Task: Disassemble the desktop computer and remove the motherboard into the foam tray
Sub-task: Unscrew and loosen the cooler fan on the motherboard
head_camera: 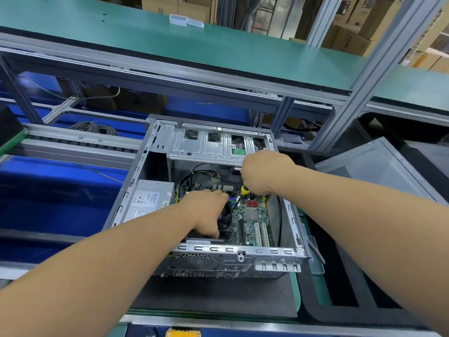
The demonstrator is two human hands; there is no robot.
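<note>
the left hand [206, 215] covers most of the fan [226, 222], and the fingers are hidden behind it. the right hand [264, 173] hides the screwdriver [245, 190] almost fully; only a yellow piece shows. the label on the power supply [145, 203] is too small to read. both arms are cut by the picture's edges.

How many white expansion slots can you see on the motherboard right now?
2. Both white slots stand side by side at the near right of the motherboard, beside the black fan under the left hand. Others may be hidden beneath the hands.
</note>
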